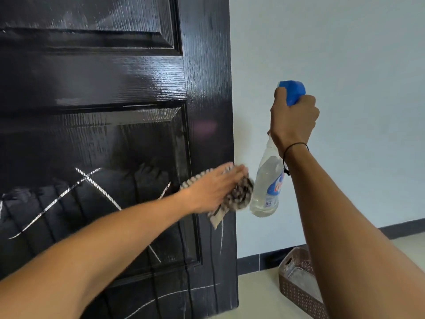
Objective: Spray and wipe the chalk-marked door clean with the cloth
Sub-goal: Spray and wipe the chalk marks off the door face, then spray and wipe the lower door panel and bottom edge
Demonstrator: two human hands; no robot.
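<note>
From my head camera, I look down along both bare arms at the black panelled door [110,93], its glossy face wet and streaked with runs of liquid. My left hand [212,188] lies flat with straight fingers, its grip spread, pressing the checked cloth [239,195] against the door's right edge, beside the lower panel; the cloth bunches under my palm and a corner hangs below it. White chalk lines [96,187] cross the lower panel to the left of my hand, and fainter ones run near the door's bottom. My right hand [293,122] holds the spray bottle [265,187] up in front of the pale wall [345,54], its grip curled round the neck under the blue spray head [293,90], the clear body hanging down just beside the cloth. A thin black band circles my right wrist. A brown woven basket [296,288] sits on the floor by the dark skirting, partly hidden behind my right forearm.
</note>
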